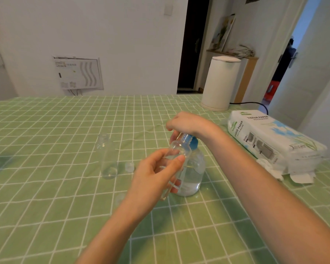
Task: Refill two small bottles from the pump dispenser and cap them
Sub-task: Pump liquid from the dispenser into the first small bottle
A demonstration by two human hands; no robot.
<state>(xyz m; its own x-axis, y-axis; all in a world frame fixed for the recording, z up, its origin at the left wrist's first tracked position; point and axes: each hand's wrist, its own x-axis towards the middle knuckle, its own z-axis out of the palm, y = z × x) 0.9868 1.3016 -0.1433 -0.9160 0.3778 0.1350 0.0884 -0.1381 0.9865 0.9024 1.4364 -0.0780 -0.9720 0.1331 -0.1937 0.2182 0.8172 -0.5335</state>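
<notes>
Clear, uncapped small bottle (177, 150) — tilted, neck at the blue nozzle — held by the left hand (155, 176), fingers curled round it, against the pump dispenser (194, 174) on the table (46, 206); the right hand (188, 123) curls its fingers over the pump.

Soft, even daylight; faint shadows on the green checked tablecloth (46, 206). Wide-angle lens bows the edges; detail is slightly soft.
</notes>
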